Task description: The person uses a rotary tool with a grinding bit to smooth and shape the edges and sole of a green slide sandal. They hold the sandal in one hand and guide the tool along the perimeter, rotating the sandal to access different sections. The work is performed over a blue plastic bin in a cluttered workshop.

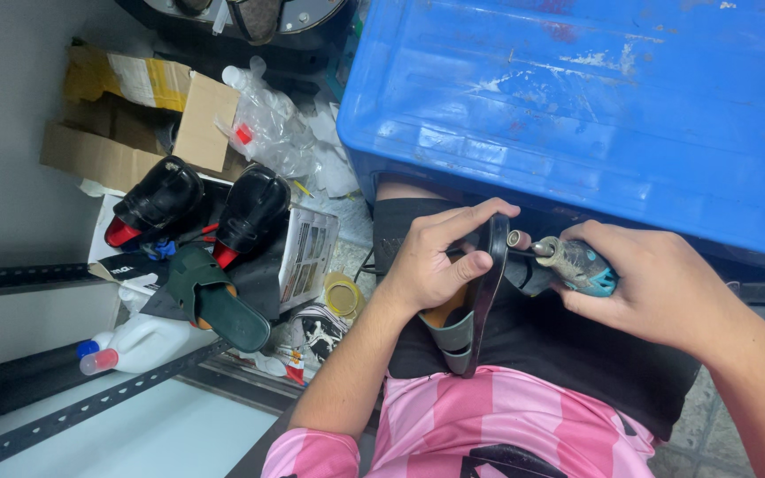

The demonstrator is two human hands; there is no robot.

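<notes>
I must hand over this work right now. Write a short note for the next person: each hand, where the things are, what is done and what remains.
Left hand: grips the sandal on its edge over the lap, sole rim facing right.
Right hand: holds the small rotary tool, its tip at the sole's upper edge.
Nearby: blue crate ahead; green sandal and two black shoes on the floor, left.
Done: how much edge is ground cannot be told.
Left: probably the rest of the rim.

Big blue plastic crate (577, 97) sits just above the fingers. Off to their left, two black heeled shoes (205, 208) rest on papers, a green sandal (214, 296) below them, a white jug (139, 343) lower still, torn cardboard (135, 115) beyond.
</notes>
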